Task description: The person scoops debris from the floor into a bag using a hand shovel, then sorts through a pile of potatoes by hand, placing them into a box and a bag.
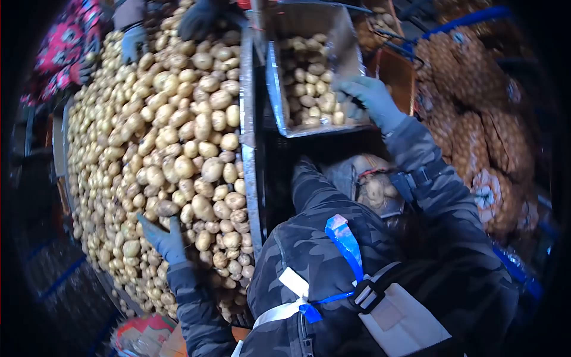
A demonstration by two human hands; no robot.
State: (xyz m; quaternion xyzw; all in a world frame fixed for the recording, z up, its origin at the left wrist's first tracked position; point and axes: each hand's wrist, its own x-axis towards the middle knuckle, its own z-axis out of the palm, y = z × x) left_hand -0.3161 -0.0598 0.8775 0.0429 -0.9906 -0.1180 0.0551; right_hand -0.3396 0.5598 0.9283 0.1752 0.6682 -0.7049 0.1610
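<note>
Grey-gloved, clamped right fingers (352,90) on the rim of the part-filled chute (309,21), spread left fingers (152,226) apart on the potatoes (196,125), apparently left most beyond them unbagged.

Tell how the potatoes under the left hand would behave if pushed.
Rounded and piled loose, the potatoes would likely roll and shift. They look firm, probably heavy for their size. The left hand lies flat on them, so neighbours may slide.
</note>
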